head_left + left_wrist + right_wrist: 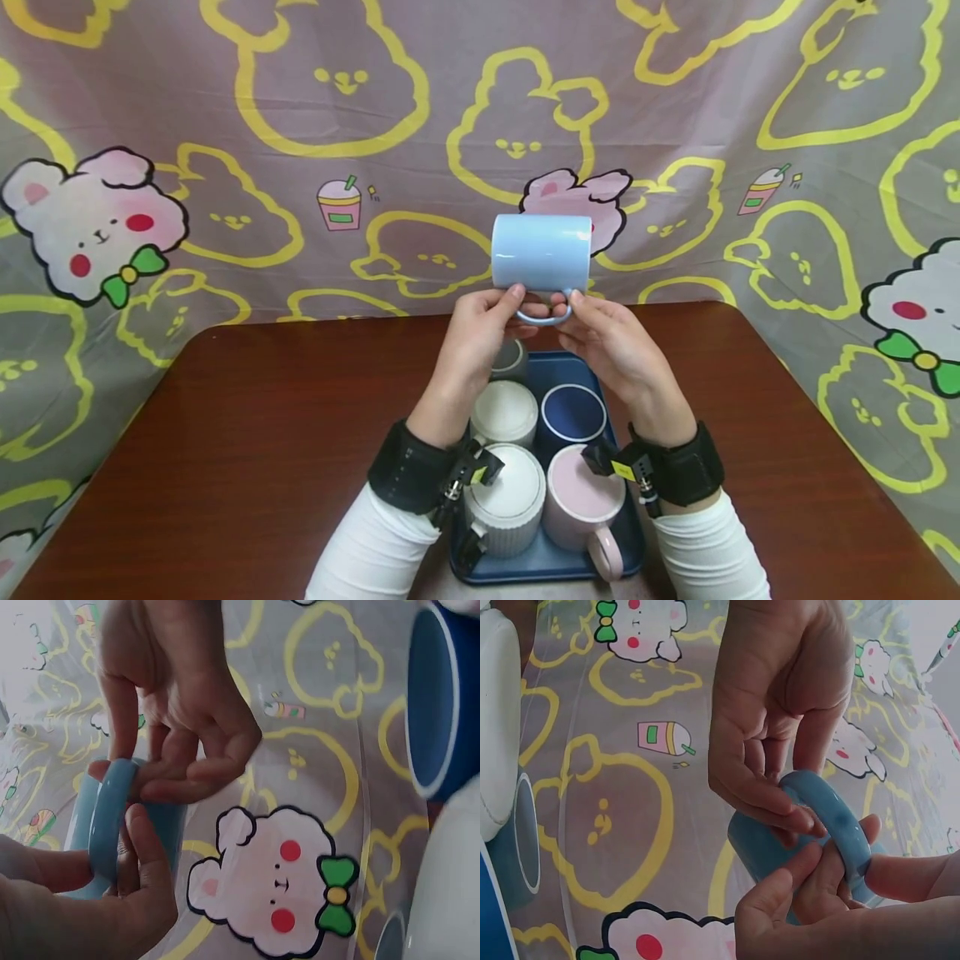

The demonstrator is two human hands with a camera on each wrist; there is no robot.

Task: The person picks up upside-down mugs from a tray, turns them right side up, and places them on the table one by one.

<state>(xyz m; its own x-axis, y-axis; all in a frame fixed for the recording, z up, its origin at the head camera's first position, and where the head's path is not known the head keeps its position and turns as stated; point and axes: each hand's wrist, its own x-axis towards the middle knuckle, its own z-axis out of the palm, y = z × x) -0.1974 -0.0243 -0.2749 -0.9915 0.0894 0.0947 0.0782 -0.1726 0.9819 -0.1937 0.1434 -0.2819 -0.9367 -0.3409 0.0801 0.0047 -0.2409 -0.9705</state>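
The light blue mug [542,251] is held on its side above the blue tray [630,542] by its handle, pinched by the left hand [480,333] and right hand [611,342], so it is judged lifted out but not yet set down.

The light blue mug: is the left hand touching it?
Touching. The right wrist view shows the left hand with fingertips pressed on the handle of the light blue mug.
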